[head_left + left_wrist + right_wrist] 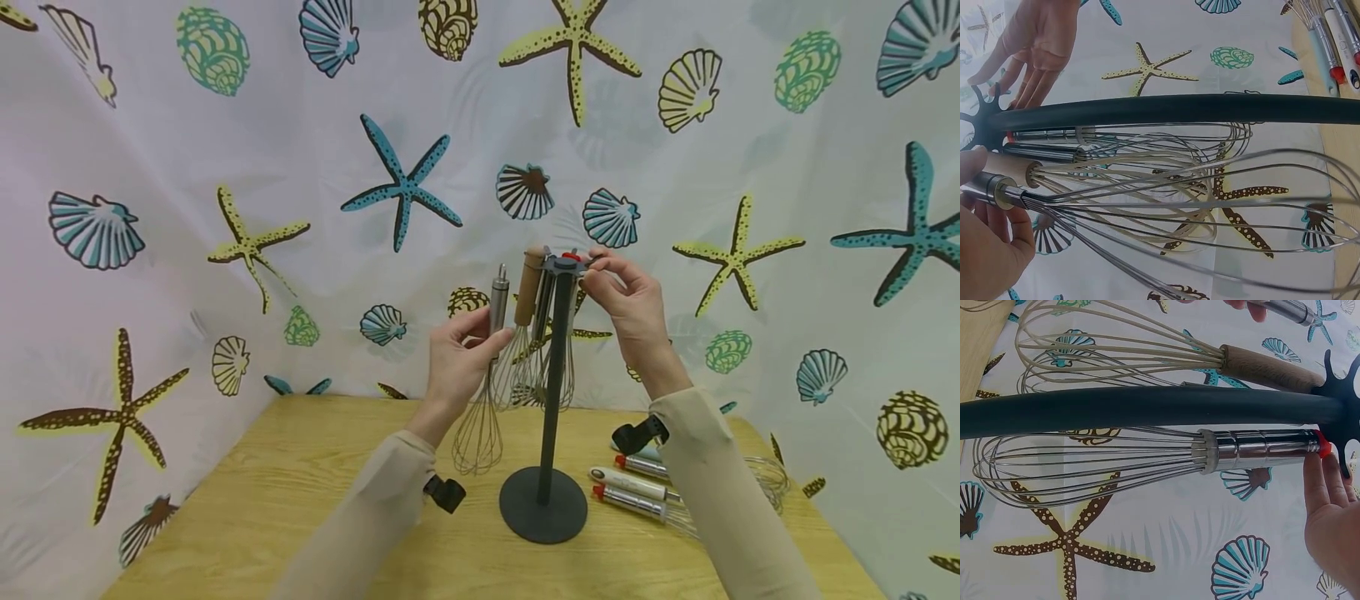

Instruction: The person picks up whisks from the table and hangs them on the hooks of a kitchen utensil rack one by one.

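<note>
My left hand point(459, 354) grips a steel-handled whisk point(498, 302) upright, its wires pointing down, to the left of a dark whisk stand point(553, 400). At the stand's hooked top, my right hand point(636, 317) pinches a hook between thumb and fingers. Several whisks hang from the hooks: one with a wooden handle point(529, 287), one with a dark shiny handle point(1044, 153), and one with a chrome handle and red end point(1260, 450). In the right wrist view, my right fingertips point(1316, 481) lie beside that red end.
On the table point(300, 492) at the right lie several more whisks, among them a white-handled one point(626, 482) and a red-ended one point(630, 502), partly behind my right forearm. The stand's round base point(517, 517) rests on the wood. A patterned curtain point(315, 125) hangs behind.
</note>
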Available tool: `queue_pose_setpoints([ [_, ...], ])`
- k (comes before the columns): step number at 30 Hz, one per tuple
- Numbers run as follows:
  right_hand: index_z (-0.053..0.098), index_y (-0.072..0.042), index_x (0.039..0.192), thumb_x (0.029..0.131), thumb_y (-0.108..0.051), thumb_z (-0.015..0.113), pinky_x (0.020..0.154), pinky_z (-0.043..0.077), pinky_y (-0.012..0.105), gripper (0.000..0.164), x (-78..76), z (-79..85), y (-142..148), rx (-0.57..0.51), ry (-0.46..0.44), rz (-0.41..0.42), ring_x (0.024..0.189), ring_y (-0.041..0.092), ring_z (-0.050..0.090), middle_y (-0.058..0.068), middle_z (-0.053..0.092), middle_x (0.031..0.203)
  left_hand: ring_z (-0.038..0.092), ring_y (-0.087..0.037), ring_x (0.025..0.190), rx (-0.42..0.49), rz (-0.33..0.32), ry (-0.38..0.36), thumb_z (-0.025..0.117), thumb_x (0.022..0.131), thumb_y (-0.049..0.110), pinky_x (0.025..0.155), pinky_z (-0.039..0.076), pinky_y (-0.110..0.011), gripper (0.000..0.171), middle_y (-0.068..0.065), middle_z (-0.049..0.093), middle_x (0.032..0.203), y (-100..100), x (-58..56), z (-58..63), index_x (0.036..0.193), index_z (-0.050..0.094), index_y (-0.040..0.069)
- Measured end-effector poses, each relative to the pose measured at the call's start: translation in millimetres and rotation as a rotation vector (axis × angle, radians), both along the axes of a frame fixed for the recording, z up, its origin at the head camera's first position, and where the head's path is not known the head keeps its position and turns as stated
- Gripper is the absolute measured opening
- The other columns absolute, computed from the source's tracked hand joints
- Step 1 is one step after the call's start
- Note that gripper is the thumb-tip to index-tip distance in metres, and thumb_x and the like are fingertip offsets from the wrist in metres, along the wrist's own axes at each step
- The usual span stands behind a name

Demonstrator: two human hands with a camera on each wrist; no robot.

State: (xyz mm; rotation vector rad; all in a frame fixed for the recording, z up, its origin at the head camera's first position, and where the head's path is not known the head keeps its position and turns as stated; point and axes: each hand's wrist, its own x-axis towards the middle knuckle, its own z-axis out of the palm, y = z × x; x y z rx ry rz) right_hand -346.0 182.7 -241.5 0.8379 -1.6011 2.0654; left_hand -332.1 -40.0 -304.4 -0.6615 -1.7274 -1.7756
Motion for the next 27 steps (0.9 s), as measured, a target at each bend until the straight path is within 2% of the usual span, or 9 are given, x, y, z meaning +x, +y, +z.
queue_pose_setpoints([
  [7, 0.067, -0.020, 0.088, 0.093, -0.007, 0.066, 0.098, 0.050, 0.025, 0.014, -1.1, -0.6, 0, 0.003, 0.004, -0.008, 0.112, 0.009, 0.064, 0.007, 0.051, 0.138, 0.061, -0.012, 0.083, -0.013, -0.001, -0.013, 0.076, 0.086, 0.010, 0.074, 0.052, -0.023, 0.034, -0.010, 0.065, 0.098, 6, -0.5, 0.7, 0.119, 0.070, 0.006],
  [10, 0.067, -0.019, 0.088, 0.093, -0.009, 0.067, 0.097, 0.050, 0.025, 0.011, -0.8, -0.4, 0, -0.002, 0.006, -0.007, 0.111, 0.009, 0.064, 0.015, 0.048, 0.142, 0.061, -0.012, 0.084, -0.017, -0.004, -0.012, 0.075, 0.086, 0.010, 0.075, 0.053, -0.024, 0.036, -0.009, 0.064, 0.100, 8, 0.3, 3.6, 0.121, 0.069, 0.006],
  [14, 0.067, -0.019, 0.088, 0.093, -0.009, 0.067, 0.097, 0.051, 0.025, 0.011, -0.5, 0.0, 1, -0.001, 0.009, -0.008, 0.110, 0.009, 0.064, 0.018, 0.045, 0.144, 0.062, -0.012, 0.083, -0.020, -0.005, 0.001, 0.075, 0.087, 0.010, 0.074, 0.054, -0.024, 0.034, -0.012, 0.065, 0.103, 13, 1.6, 8.9, 0.120, 0.070, 0.006],
  [17, 0.067, -0.020, 0.088, 0.094, -0.006, 0.065, 0.097, 0.051, 0.026, 0.015, -0.7, 0.5, 1, 0.003, 0.007, -0.011, 0.111, 0.009, 0.064, 0.013, 0.047, 0.143, 0.062, -0.013, 0.083, -0.024, 0.001, 0.003, 0.075, 0.087, 0.011, 0.074, 0.054, -0.026, 0.033, -0.013, 0.066, 0.104, 16, 2.1, 11.7, 0.119, 0.071, 0.007],
  [21, 0.067, -0.020, 0.088, 0.094, -0.007, 0.065, 0.097, 0.051, 0.026, 0.015, -0.7, 0.2, 1, -0.001, 0.003, -0.008, 0.110, 0.009, 0.065, 0.013, 0.047, 0.143, 0.062, -0.014, 0.084, -0.039, 0.005, -0.008, 0.076, 0.086, 0.012, 0.075, 0.055, -0.027, 0.034, -0.010, 0.065, 0.103, 20, 1.4, 12.0, 0.119, 0.071, 0.008],
  [27, 0.066, -0.017, 0.089, 0.090, -0.015, 0.072, 0.097, 0.051, 0.027, 0.006, -0.9, -1.2, 2, -0.011, 0.000, -0.003, 0.108, 0.009, 0.066, 0.005, 0.053, 0.136, 0.062, -0.014, 0.081, -0.072, 0.028, -0.007, 0.077, 0.085, 0.012, 0.072, 0.054, -0.026, 0.032, -0.009, 0.068, 0.102, 22, 0.1, 10.9, 0.116, 0.073, 0.010],
])
